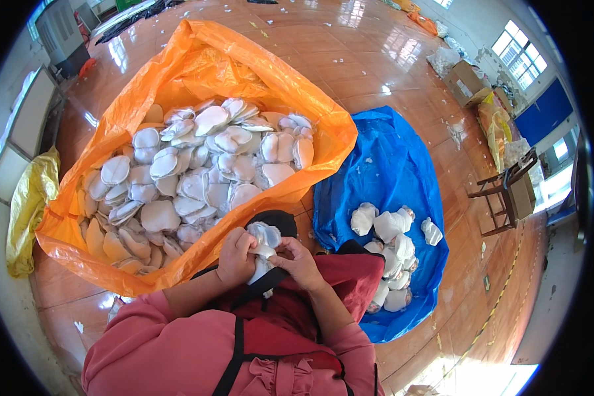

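Over my lap, both hands work on one white soft pad [264,235], whose upper part is rounded and whose lower part hangs down in a narrow, crumpled strip. My left hand [235,259] pinches its left side. From the right, my right hand [298,263] grips it between thumb and fingers. Ahead and to the left, a large orange woven sack [211,49] gapes, heaped with similar white rounded pads [234,140]. A blue sack [384,158] lies spread at my right, with several white bunched bundles [393,226] on it.
A wooden chair [508,193] stands at the right, near cardboard boxes [465,84] by the wall. At the left lies a yellow sack [33,211] beside a white cabinet [23,135]. Small white scraps are scattered over the reddish tiled floor [310,46].
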A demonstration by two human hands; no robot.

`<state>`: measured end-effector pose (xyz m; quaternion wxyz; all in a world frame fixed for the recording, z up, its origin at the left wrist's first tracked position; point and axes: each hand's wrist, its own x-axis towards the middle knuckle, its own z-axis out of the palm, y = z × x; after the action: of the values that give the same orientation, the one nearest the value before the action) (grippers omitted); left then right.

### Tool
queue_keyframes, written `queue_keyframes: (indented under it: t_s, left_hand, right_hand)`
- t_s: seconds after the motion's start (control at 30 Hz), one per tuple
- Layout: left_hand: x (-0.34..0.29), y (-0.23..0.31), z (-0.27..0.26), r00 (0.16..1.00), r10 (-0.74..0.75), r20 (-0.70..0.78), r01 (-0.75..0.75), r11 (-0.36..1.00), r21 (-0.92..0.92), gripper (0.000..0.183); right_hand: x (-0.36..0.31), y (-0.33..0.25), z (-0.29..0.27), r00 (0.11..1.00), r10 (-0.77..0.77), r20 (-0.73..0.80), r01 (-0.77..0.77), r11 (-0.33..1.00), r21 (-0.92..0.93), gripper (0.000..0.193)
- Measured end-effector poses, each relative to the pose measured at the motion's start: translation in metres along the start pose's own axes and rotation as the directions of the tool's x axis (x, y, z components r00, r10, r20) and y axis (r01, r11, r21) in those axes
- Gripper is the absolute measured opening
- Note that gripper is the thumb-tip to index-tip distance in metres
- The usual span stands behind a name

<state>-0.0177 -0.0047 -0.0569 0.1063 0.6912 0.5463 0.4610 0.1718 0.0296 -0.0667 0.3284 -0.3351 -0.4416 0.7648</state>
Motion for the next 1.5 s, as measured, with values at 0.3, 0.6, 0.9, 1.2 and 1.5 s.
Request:
queue_keyframes:
  t_s: [0.3, 0.6, 0.9, 1.2, 1.5]
  left_hand:
    - [-0.001, 0.004, -0.011, 0.961, -0.159, 0.228, 0.222, 0.932, -0.286, 0.017]
    - [-0.002, 0.001, -0.015, 0.831, -0.348, 0.435, 0.531, 0.73, -0.43, 0.016]
    - [0.008, -0.003, -0.028, 0.805, -0.304, 0.509, 0.506, 0.799, -0.324, 0.022]
    - [0.002, 0.0, -0.031, 0.869, -0.211, 0.447, 0.313, 0.935, -0.167, 0.023]
    - [-0.026, -0.002, -0.026, 0.958, -0.129, 0.258, 0.191, 0.953, -0.234, 0.022]
  right_hand:
    - [0.001, 0.011, 0.006, 0.991, -0.091, -0.101, 0.061, 0.962, -0.266, 0.028]
    - [0.009, 0.021, 0.011, 0.97, -0.188, -0.155, 0.088, 0.863, -0.497, 0.022]
    - [0.002, 0.017, 0.01, 0.976, -0.204, -0.079, 0.131, 0.833, -0.538, 0.025]
    - [0.001, 0.027, -0.022, 0.967, -0.056, 0.25, 0.093, 0.986, -0.136, 0.027]
    - [-0.005, 0.053, 0.003, 0.994, -0.096, 0.047, 0.099, 0.992, -0.072, 0.03]
